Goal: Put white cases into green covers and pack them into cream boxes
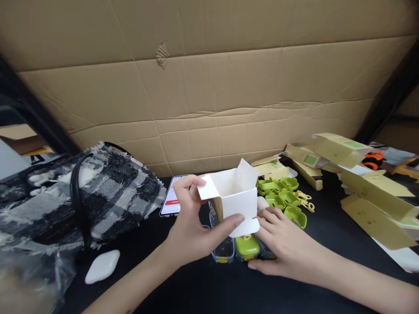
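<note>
My left hand [191, 226] grips a small white paper box [234, 196] with its flaps open, thumb on the front face and fingers at the back flap, a little above the black table [203, 292]. My right hand [283, 244] lies low just right of the box, fingers bent over clear plastic cases and a green case [247, 246] on the table. What its fingertips hold is hidden behind the box flap. A cluster of green cases [281, 198] with yellow clips sits just behind my right hand.
A black-and-white tweed bag [81, 196] lies at the left, a white oval case [103, 266] in front of it. A phone [172, 200] lies behind my left hand. Several flat tan cartons [369, 192] are stacked at the right. A cardboard wall [209, 87] closes the back.
</note>
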`<state>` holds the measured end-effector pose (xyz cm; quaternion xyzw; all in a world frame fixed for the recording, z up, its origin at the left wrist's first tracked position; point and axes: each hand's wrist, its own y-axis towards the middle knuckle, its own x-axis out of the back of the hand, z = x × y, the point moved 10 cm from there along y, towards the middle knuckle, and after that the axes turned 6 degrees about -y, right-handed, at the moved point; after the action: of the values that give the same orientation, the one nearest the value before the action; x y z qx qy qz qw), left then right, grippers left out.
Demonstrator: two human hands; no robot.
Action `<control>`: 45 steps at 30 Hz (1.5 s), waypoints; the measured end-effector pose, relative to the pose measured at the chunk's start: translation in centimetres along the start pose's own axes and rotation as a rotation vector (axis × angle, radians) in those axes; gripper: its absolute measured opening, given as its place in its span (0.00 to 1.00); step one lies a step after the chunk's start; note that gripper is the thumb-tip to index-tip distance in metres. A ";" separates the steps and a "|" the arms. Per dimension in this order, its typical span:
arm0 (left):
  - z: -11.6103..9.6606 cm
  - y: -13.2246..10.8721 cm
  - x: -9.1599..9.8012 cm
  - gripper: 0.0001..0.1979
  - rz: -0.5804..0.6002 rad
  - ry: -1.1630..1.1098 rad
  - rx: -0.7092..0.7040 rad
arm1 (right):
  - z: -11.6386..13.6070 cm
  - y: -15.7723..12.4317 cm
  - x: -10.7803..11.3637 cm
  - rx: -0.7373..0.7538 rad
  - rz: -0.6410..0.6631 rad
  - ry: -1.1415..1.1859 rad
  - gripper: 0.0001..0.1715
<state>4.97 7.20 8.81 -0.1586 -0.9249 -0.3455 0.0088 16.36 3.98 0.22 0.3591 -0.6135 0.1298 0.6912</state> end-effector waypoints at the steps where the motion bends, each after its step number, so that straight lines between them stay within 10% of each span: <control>1: 0.3 0.0 -0.1 0.29 0.010 -0.031 0.029 | 0.0 0.0 0.1 -0.015 0.006 0.029 0.23; 7: 2.8 -0.6 -0.8 0.27 -0.016 -0.216 0.261 | -1.4 -0.9 4.7 -0.121 -0.051 0.399 0.21; 12: 4.5 -1.4 -1.8 0.27 -0.034 -0.403 0.420 | -4.0 -2.0 12.7 -0.134 -0.408 0.538 0.27; 16: 4.7 -1.7 -2.3 0.28 0.041 -0.309 0.433 | -4.7 -0.4 14.9 -0.106 -0.543 0.626 0.21; 21: 6.1 -2.2 -3.2 0.27 0.178 -0.198 0.476 | -3.4 2.7 14.9 -0.037 -0.548 0.604 0.27; 35: 7.8 -2.0 -2.8 0.31 0.037 -0.429 0.581 | -4.6 5.7 7.9 -0.167 0.090 0.318 0.17; 45: 6.4 -1.3 -1.8 0.29 -0.081 -0.445 0.515 | -4.5 5.6 7.6 -0.134 -0.058 0.491 0.15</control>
<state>6.87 9.87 2.90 -0.1856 -0.9665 -0.0575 -0.1674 17.92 8.94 9.34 0.2878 -0.4238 0.1525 0.8452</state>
